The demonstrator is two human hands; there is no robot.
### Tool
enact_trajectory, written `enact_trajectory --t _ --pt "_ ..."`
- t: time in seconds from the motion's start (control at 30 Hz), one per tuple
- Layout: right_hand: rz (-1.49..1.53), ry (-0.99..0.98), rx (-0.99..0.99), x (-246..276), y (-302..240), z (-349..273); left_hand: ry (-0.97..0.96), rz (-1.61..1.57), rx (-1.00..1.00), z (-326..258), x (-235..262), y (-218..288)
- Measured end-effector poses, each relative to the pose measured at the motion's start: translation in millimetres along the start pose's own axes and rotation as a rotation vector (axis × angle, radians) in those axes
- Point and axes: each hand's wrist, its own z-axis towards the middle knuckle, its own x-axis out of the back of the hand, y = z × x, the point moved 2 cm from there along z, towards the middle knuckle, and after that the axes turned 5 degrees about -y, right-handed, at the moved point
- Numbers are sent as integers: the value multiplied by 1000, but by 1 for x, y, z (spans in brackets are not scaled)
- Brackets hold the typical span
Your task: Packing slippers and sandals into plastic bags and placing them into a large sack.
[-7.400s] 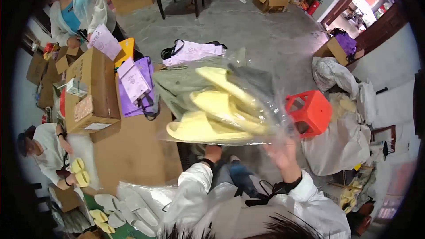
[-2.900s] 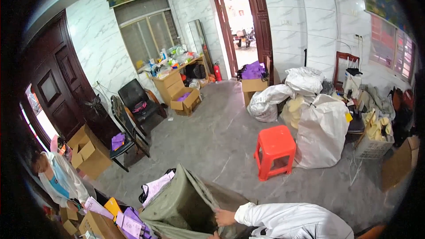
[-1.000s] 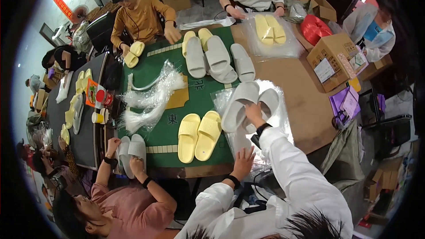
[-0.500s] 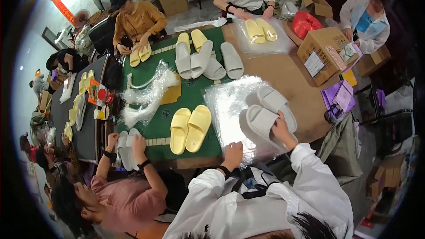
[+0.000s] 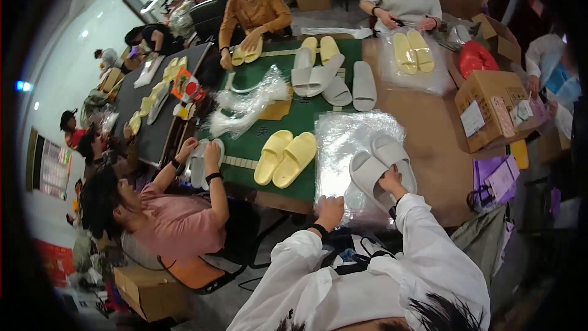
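My right hand [image 5: 392,182] is closed on a pair of grey slippers [image 5: 375,171], thumb and fingers at their near ends. The slippers lie side by side, slightly overlapping, over a stack of shiny clear plastic bags [image 5: 335,138]. At the near left corner of the stack, the curled fingers of my left hand [image 5: 331,211] meet the plastic edge and seem to grip it; the fingertips are partly hidden. A pair of yellow slippers [image 5: 285,159] rests on the green mat [image 5: 239,175], left of the bags.
More grey slippers [image 5: 364,86] and yellow ones lie farther back. Beside them is a bundle of clear plastic [image 5: 248,104]. An open cardboard box [image 5: 490,107] and purple bags [image 5: 499,178] stand right. Co-workers sit around the table; one at left handles grey slippers [image 5: 199,165].
My view has swung left, so the scene sits farther right. The grey slippers have shifted left over the bags with my right hand. The far co-worker in white has lifted their hands off the yellow slippers.
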Motion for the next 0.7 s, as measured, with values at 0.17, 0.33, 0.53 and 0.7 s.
enact_trajectory --t 0.17,0.33,0.53,0.7 --pt "-45 -57 94 2 9 8 5 132 -51 -3 3 9" --pt "411 118 397 38 12 -33 55 109 -265 -5 14 -3" --pt "518 -43 222 49 60 -90 105 75 -386 0 34 -5" --pt "485 -366 210 65 40 -144 196 209 -350 9 17 -9"
